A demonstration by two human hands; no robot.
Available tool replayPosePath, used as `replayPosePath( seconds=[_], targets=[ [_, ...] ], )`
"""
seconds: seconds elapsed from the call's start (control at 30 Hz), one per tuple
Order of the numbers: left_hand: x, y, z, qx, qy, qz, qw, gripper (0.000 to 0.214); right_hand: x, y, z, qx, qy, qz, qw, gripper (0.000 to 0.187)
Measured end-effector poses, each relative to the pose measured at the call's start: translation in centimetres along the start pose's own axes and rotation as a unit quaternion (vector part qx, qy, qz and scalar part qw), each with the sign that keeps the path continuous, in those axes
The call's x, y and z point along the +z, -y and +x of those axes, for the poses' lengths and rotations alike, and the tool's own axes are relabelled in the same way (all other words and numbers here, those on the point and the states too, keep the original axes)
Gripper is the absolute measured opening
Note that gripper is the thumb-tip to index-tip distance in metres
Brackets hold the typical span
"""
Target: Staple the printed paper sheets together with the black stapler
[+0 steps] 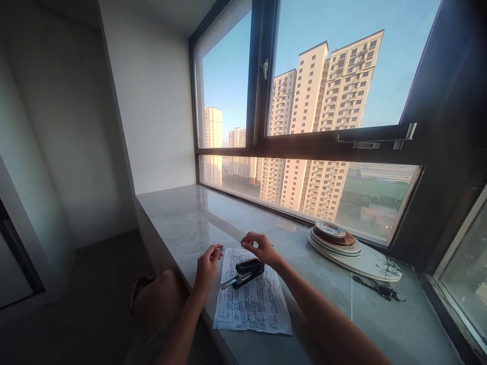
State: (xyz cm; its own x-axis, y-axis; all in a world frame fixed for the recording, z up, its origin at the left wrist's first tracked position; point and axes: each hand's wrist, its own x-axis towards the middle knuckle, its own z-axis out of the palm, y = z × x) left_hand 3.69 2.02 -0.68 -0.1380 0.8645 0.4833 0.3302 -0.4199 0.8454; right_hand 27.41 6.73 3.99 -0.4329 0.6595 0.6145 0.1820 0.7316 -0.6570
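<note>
A black stapler (248,274) lies opened up on a printed sheet of paper (251,309), its metal magazine pointing to the left. Beside the paper's upper left corner is my left hand (207,261), closed, with a small grey metallic piece (220,249) at its fingertips that looks like a strip of staples. My right hand (260,248) hovers above the stapler's far end, its fingers curled and thumb drawn in. Whether anything tiny is pinched there I cannot make out.
On the grey stone sill (182,218), a stack of plates and round boards (335,241) stands to the right by the window. Scissors with dark handles (380,290) lie in front of it. The sill's edge (173,258) drops off at left, near my knee (163,294).
</note>
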Motion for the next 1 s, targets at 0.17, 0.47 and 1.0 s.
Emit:
replayPosePath(
  seconds=[0.17, 0.47, 1.0],
  targets=[
    [-0.7, -1.1, -1.7, -0.016, 0.001, -0.016, 1.0, 0.027, 0.6, -2.2, -1.2, 0.087, -0.146, 0.085, 0.982, 0.043],
    [-0.7, -1.6, -3.4, 0.092, 0.096, 0.059, 0.989, 0.029, 1.1, -4.5, -1.7, 0.158, -0.122, 0.054, 0.978, 0.047],
    [-0.4, -1.2, -3.0, 0.103, 0.116, 0.119, 0.981, 0.02, 1.1, -4.1, -1.5, 0.17, -0.088, 0.008, 0.982, 0.045]
  ],
)
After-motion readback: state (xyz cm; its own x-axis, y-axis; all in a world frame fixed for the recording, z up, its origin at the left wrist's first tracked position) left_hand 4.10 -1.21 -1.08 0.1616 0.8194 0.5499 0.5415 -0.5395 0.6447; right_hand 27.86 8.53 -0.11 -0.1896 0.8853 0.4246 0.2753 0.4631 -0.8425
